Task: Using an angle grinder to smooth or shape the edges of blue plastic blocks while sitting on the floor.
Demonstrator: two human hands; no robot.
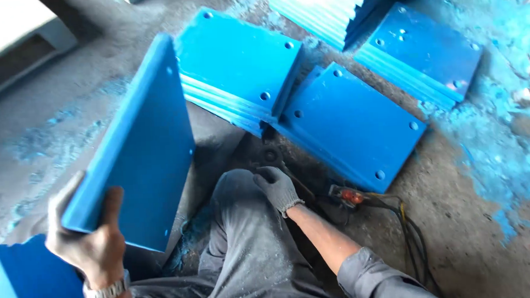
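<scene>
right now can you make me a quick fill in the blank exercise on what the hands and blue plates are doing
1. The left hand grips a tilted plate coloured ____.
2. The right hand wears a grey ____.
3. The left wrist carries a metal ____.
4. The power tool with black cables lies on the ____.

Missing words: blue; glove; watch; floor

You hold one blue panel (137, 148). Three stacks of blue panels on floor: left stack (237, 67), middle stack (350, 124), right stack (421, 53). One more blue panel (23, 282) at lower left. One power tool (345, 195) with cables. One wristwatch (107, 291).
</scene>
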